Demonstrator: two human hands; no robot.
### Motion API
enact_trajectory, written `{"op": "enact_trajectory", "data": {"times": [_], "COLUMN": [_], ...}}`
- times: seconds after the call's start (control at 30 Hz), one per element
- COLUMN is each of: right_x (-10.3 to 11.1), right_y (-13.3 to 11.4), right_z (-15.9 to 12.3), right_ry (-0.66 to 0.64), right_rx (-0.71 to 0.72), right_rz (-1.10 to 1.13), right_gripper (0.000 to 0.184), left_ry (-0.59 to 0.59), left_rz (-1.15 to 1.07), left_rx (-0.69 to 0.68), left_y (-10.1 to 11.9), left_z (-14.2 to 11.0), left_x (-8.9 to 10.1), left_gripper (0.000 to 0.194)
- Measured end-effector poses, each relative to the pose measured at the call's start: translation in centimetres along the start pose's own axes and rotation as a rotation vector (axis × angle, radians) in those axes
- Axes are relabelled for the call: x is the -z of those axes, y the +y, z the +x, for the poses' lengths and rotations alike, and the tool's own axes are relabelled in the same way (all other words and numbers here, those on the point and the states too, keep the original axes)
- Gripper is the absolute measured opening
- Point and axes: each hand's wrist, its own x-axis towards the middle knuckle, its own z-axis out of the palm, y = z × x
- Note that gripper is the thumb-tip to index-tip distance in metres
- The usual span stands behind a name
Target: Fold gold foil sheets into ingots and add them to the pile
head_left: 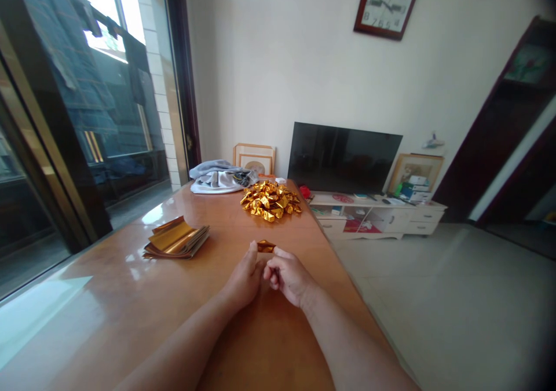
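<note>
Both my hands come together above the glossy wooden table, pinching a small folded piece of gold foil between their fingertips. My left hand holds its left end, and my right hand holds its right end. Ahead of them lies a heap of folded gold foil pieces. To the left, a stack of gold foil sheets rests on the tabletop, apart from both hands.
A crumpled grey cloth and a small red object lie at the table's far end. Beyond stand a dark television and a white cabinet. A glass door runs along the left side.
</note>
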Motion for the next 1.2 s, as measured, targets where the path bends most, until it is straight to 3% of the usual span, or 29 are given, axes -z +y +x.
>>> {"op": "enact_trajectory", "data": {"times": [0.13, 0.27, 0.47, 0.6, 0.7, 1.2], "right_x": [0.5, 1.1, 1.4, 1.6, 1.6, 2.1], "right_y": [-0.1, -0.2, -0.3, -0.2, -0.1, 0.1], "right_z": [0.0, 0.0, 0.0, 0.0, 0.1, 0.4], "right_ry": [0.029, 0.056, 0.125, 0.205, 0.249, 0.247], "right_rx": [0.022, 0.038, 0.086, 0.128, 0.140, 0.103], "right_rz": [-0.015, -0.089, -0.264, -0.341, -0.365, -0.152], "right_gripper": [0.019, 0.011, 0.025, 0.036, 0.034, 0.031], "left_ry": [0.057, -0.004, -0.005, -0.021, -0.001, -0.079], "left_rz": [0.167, 0.054, -0.192, -0.242, -0.260, -0.246], "left_rx": [-0.110, -0.021, 0.107, 0.156, 0.165, 0.191], "left_y": [-0.2, 0.1, 0.9, 1.7, 2.1, 1.9], "left_z": [0.7, 1.0, 0.9, 0.9, 0.8, 0.7], "left_x": [0.6, 1.1, 1.6, 2.1, 2.5, 2.9], "left_gripper": [0.056, 0.057, 0.060, 0.056, 0.050, 0.049]}}
